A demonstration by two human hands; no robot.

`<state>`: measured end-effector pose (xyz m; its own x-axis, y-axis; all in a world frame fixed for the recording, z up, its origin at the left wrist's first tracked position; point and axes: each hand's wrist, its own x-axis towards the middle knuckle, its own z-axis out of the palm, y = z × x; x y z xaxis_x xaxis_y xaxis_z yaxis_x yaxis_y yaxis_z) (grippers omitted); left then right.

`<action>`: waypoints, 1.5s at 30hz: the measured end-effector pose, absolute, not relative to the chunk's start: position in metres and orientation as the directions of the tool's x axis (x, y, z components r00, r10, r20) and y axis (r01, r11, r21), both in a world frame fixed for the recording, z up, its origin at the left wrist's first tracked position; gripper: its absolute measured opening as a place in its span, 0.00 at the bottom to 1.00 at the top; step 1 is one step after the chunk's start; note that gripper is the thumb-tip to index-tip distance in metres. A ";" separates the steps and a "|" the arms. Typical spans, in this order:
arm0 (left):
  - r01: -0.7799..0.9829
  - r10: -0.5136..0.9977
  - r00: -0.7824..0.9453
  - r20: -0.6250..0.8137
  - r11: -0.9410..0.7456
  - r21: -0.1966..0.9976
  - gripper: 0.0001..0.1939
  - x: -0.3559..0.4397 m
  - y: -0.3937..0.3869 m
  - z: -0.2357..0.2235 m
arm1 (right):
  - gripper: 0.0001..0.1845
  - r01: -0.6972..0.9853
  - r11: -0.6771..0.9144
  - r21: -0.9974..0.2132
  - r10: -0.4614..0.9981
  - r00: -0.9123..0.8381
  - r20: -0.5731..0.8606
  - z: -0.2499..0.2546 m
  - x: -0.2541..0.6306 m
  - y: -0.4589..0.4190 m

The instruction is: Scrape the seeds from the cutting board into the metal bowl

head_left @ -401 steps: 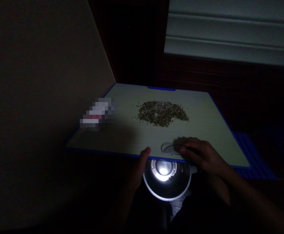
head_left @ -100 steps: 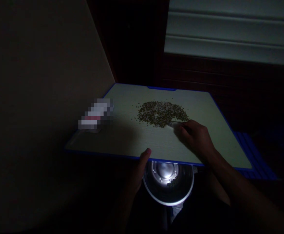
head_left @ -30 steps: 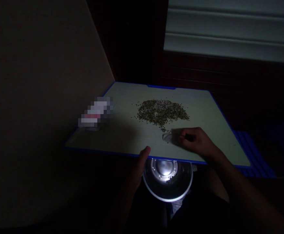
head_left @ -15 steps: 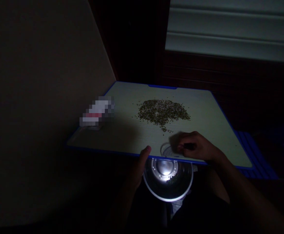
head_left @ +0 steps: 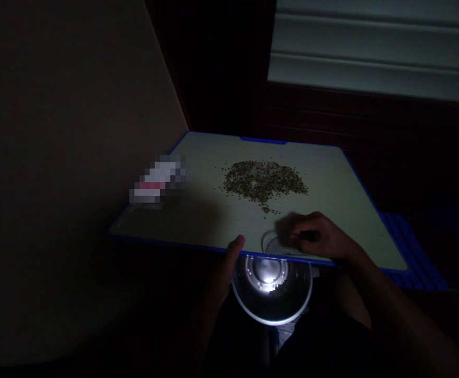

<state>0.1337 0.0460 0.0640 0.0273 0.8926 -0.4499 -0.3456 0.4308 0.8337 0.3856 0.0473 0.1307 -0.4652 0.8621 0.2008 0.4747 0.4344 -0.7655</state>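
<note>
Grains block the board centrally, leaving its far right free.

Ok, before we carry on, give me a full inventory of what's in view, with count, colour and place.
tabletop: 1, pale with blue edging, centre
small grains: too many to count, brownish green, heaped mid-tabletop
curved tool: 1, clear, near edge, at the right hand's fingers
metal bowl: 1, silvery, below the near edge
clump: 1, dark green, inside the bowl
blurred item: 1, white and pink, tabletop's left side
ribbed item: 1, blue, beyond the right edge
slatted panel: 1, pale grey, upper right
wall-like surface: 1, dim brown-grey, left
left hand: 1, bare, thumb at near edge
right hand: 1, bare, holding the tool
</note>
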 end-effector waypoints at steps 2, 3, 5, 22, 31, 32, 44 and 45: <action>-0.327 0.906 0.008 -0.424 0.403 0.855 0.21 0.133 0.046 0.066 | 0.10 0.549 0.391 -0.739 0.913 -0.336 0.234 0.132 0.383 0.049; -0.327 0.907 0.008 -0.421 0.401 0.856 0.21 0.133 0.046 0.066 | 0.10 0.597 0.370 -0.712 0.929 -0.256 0.267 0.133 0.382 0.050; -0.331 0.897 0.034 -0.441 0.426 0.842 0.21 0.133 0.047 0.064 | 0.10 0.674 0.343 -0.654 0.933 -0.165 0.319 0.133 0.381 0.052; -0.353 0.908 0.037 -0.418 0.404 0.844 0.22 0.133 0.046 0.062 | 0.10 0.717 0.409 -0.564 0.909 -0.269 0.317 0.127 0.380 0.061; -0.344 0.909 0.081 -0.410 0.411 0.844 0.21 0.131 0.049 0.060 | 0.09 0.665 0.453 -0.594 0.892 -0.333 0.307 0.129 0.379 0.060; -0.339 0.909 0.084 -0.409 0.412 0.846 0.21 0.131 0.049 0.060 | 0.09 0.657 0.459 -0.598 0.889 -0.341 0.307 0.129 0.379 0.060; -0.361 0.898 0.016 -0.440 0.416 0.835 0.23 0.138 0.045 0.072 | 0.09 0.593 0.481 -0.645 0.866 -0.437 0.243 0.134 0.377 0.057; -0.357 0.900 0.012 -0.436 0.411 0.839 0.23 0.136 0.046 0.070 | 0.08 0.586 0.482 -0.651 0.863 -0.448 0.235 0.135 0.377 0.057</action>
<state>0.1364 0.0458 0.0696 0.0123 0.8999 -0.4358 -0.3571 0.4111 0.8387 0.3772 0.0571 0.1345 -0.4477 0.8627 0.2353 0.5865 0.4819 -0.6510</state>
